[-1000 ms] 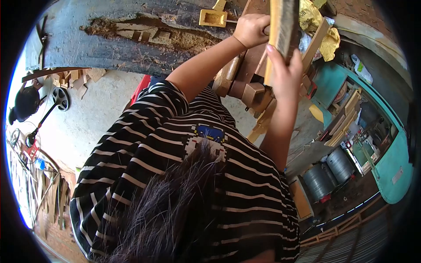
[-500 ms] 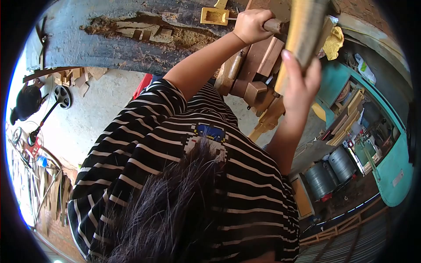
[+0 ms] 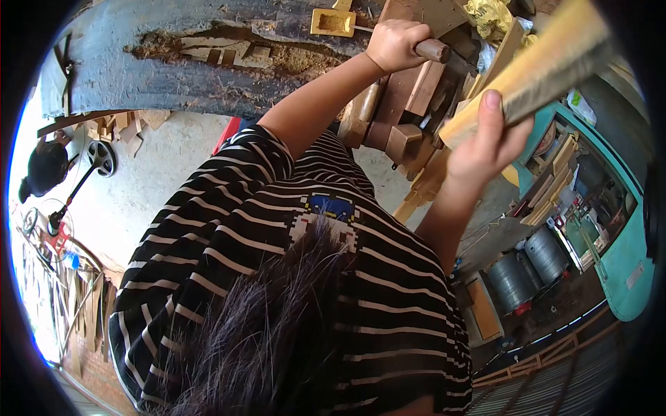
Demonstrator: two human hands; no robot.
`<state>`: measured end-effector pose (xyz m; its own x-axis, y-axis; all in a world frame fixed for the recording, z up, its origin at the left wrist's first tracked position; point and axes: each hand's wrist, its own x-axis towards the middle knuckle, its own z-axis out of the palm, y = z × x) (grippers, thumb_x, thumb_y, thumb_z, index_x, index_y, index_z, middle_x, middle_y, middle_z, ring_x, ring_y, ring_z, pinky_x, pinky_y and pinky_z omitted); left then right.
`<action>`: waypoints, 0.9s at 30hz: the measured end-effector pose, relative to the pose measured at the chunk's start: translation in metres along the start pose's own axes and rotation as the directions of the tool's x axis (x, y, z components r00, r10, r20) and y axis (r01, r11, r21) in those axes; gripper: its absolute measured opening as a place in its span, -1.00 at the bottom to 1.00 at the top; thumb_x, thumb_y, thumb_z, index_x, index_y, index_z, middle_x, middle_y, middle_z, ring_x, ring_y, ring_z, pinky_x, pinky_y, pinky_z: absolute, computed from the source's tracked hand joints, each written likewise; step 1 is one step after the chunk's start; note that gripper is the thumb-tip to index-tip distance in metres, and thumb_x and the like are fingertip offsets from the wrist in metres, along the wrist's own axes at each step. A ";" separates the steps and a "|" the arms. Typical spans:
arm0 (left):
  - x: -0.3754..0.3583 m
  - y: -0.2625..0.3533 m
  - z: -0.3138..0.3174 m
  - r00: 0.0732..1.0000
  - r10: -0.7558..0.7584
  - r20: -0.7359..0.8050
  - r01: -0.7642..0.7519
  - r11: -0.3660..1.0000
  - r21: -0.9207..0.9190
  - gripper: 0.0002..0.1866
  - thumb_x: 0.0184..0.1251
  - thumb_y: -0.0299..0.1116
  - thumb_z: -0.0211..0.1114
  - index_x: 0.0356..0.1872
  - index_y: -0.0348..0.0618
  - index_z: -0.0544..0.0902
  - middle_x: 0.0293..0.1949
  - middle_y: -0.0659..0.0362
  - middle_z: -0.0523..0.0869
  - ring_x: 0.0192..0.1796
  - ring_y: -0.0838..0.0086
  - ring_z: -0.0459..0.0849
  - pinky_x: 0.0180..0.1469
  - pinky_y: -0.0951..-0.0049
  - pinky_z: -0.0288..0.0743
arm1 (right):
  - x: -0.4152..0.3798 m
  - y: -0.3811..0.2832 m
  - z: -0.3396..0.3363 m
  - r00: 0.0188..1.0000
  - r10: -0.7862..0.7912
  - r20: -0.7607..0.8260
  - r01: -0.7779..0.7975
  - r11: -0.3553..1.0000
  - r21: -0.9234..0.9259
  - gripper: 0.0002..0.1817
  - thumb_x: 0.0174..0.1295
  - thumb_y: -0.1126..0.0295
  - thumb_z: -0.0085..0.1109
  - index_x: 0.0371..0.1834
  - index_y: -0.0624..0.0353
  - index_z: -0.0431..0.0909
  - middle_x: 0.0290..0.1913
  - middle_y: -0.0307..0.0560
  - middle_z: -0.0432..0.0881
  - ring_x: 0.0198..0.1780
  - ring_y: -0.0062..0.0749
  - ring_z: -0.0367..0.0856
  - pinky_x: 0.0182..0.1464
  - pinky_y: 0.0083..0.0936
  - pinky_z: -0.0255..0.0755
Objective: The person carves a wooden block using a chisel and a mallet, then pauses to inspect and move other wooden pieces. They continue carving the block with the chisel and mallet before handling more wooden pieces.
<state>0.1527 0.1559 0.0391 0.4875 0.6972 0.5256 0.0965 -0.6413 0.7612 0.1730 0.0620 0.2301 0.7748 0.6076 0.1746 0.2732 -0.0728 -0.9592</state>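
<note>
My left hand (image 3: 397,46) is closed around the wooden handle of a chisel (image 3: 433,50). Its thin metal shaft reaches leftward to a yellow wooden block (image 3: 331,23) with a rectangular hollow, which rests on a large dark log (image 3: 180,80). I cannot make out whether the chisel's tip touches the block. In my right hand (image 3: 485,149) is a thick yellowish wooden mallet (image 3: 534,73), thumb along its side. The mallet is tilted up to the right, apart from the chisel handle, and its far end is blurred.
Offcuts and a reddish wooden block (image 3: 404,142) lie right of the log, near a yellow bag (image 3: 489,19). A turquoise cabinet (image 3: 628,281) and metal cylinders (image 3: 510,283) stand to the right. Wood scraps (image 3: 132,125) and a wheeled frame (image 3: 102,158) are on the left floor.
My right hand has swung the mallet rightward, away from the chisel handle, tilting it from nearly upright to slanted. My left hand stays almost in place on the chisel.
</note>
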 end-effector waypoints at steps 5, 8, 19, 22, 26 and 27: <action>-0.034 -0.030 0.033 0.983 -0.094 0.160 0.125 0.973 -0.194 -0.70 -0.05 -0.14 0.34 -0.28 -0.01 0.65 -0.41 0.19 0.69 -0.38 0.31 0.69 -0.28 0.30 0.57 | -0.018 0.042 0.008 0.837 0.481 0.263 -0.242 0.754 -0.610 -0.62 0.10 0.22 0.31 -0.24 0.30 0.45 -0.35 -0.12 0.57 -0.35 -0.52 0.51 -0.26 -0.55 0.39; -0.034 -0.021 0.033 0.954 -0.274 0.117 0.294 0.800 -0.523 -0.70 -0.07 -0.15 0.34 -0.26 0.02 0.65 -0.41 0.19 0.70 -0.36 0.31 0.70 -0.26 0.34 0.57 | -0.017 0.026 0.003 0.787 0.543 0.294 -0.370 0.795 -0.480 -0.49 0.06 0.09 0.31 -0.18 0.34 0.42 -0.31 0.08 0.60 -0.28 -0.30 0.59 -0.20 -0.41 0.44; -0.016 -0.006 0.000 0.998 0.068 0.009 -0.067 0.995 -0.070 -0.75 -0.20 -0.20 0.40 -0.52 -0.04 0.55 -0.58 0.17 0.60 -0.48 0.25 0.62 -0.41 0.29 0.49 | -0.032 0.043 -0.003 0.870 0.459 0.182 -0.365 0.846 -0.388 -0.65 0.18 0.26 0.24 -0.18 0.34 0.45 -0.26 -0.10 0.56 -0.24 -0.52 0.45 -0.17 -0.54 0.37; -0.013 -0.005 0.003 0.997 0.071 0.025 -0.070 0.996 -0.053 -0.75 -0.20 -0.19 0.41 -0.48 -0.02 0.58 -0.56 0.19 0.63 -0.47 0.27 0.64 -0.43 0.33 0.50 | -0.026 0.016 -0.010 0.882 0.447 0.149 -0.388 0.868 -0.308 -0.68 0.19 0.27 0.22 -0.20 0.31 0.42 -0.26 -0.08 0.53 -0.25 -0.50 0.44 -0.20 -0.54 0.36; -0.008 -0.004 -0.005 0.998 0.050 0.022 -0.049 0.996 -0.071 -0.73 -0.17 -0.20 0.44 -0.45 -0.03 0.57 -0.58 0.14 0.60 -0.46 0.26 0.63 -0.43 0.32 0.50 | -0.026 0.023 -0.030 0.994 0.048 -0.100 -0.050 0.999 -0.018 -0.69 0.27 0.22 -0.03 -0.28 0.33 0.37 -0.51 0.01 0.49 -0.58 -0.39 0.46 -0.53 -0.51 0.41; -0.006 -0.006 -0.006 0.998 0.057 -0.003 -0.057 0.995 -0.082 -0.73 -0.18 -0.21 0.44 -0.45 -0.03 0.57 -0.57 0.14 0.61 -0.46 0.25 0.64 -0.42 0.33 0.50 | -0.030 0.021 -0.021 0.987 0.107 -0.118 -0.106 0.994 0.022 -0.66 0.29 0.19 -0.12 -0.36 0.33 0.36 -0.61 0.06 0.46 -0.73 -0.34 0.38 -0.69 -0.48 0.36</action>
<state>0.1438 0.1574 0.0336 0.4894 0.6603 0.5697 -0.0027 -0.6521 0.7581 0.1670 0.0257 0.2095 0.8617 0.4982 0.0956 0.1775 -0.1195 -0.9768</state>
